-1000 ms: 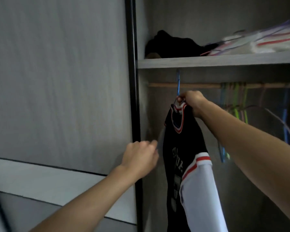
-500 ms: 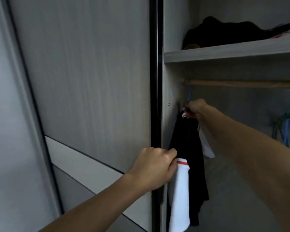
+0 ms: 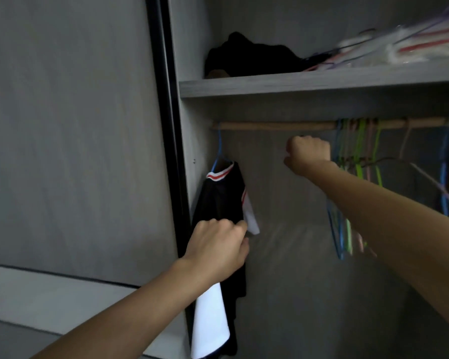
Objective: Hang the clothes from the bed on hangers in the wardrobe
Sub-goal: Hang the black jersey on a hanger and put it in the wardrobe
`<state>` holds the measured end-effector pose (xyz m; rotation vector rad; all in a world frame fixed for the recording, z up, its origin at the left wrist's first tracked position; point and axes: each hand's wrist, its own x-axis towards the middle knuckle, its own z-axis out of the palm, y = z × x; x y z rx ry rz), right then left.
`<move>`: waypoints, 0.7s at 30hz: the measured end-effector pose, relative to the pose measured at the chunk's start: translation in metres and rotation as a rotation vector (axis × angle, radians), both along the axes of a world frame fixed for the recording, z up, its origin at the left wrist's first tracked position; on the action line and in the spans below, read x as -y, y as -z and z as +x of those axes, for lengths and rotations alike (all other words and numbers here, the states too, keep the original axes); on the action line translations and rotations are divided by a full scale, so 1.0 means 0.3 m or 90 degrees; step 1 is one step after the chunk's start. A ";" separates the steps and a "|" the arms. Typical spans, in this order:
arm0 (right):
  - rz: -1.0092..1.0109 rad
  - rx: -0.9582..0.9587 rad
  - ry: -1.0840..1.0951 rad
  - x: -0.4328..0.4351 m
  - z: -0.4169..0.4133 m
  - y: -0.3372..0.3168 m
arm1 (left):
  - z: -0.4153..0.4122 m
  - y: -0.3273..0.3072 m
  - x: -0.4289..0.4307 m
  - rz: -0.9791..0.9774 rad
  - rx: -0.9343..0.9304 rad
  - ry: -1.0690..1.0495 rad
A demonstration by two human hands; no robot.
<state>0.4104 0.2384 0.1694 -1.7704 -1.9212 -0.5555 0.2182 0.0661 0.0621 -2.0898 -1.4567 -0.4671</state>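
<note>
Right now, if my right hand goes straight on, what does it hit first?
Likely the wooden rod just above your right hand; if it passes under, the wardrobe's back wall. Depth is unclear.

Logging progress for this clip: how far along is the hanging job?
Done: the black jersey with white sleeves hangs on a blue wire hanger on the wooden rail. In hand: the left hand grips it; the right hand is curled beside empty coloured hangers. Left: the bed is out of view.

Dim, flat light; grey wood-grain wardrobe interior (image 3: 283, 294) shadowed. Motion blur on coloured wire hangers (image 3: 359, 151) & clear plastic bags (image 3: 425, 49), shelf's R end. Frame edges bent.
</note>
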 end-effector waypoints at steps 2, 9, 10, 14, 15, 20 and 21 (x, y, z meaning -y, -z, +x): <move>-0.027 0.069 0.087 0.037 0.072 0.019 | 0.026 0.003 -0.024 -0.019 0.020 0.018; -0.072 0.135 0.157 0.103 0.208 0.122 | 0.068 0.062 -0.094 -0.090 0.060 0.033; -0.067 0.133 0.150 0.102 0.214 0.129 | 0.069 0.071 -0.101 -0.097 0.062 0.034; -0.067 0.137 0.170 0.079 0.230 0.127 | 0.064 0.088 -0.118 -0.106 0.061 0.025; -0.069 0.139 0.181 0.073 0.234 0.126 | 0.058 0.089 -0.121 -0.104 0.063 0.022; -0.033 0.109 0.177 0.032 0.297 0.144 | 0.022 0.084 -0.133 -0.109 0.071 0.001; -0.023 0.100 0.179 0.025 0.318 0.147 | 0.016 0.084 -0.136 -0.113 0.069 -0.005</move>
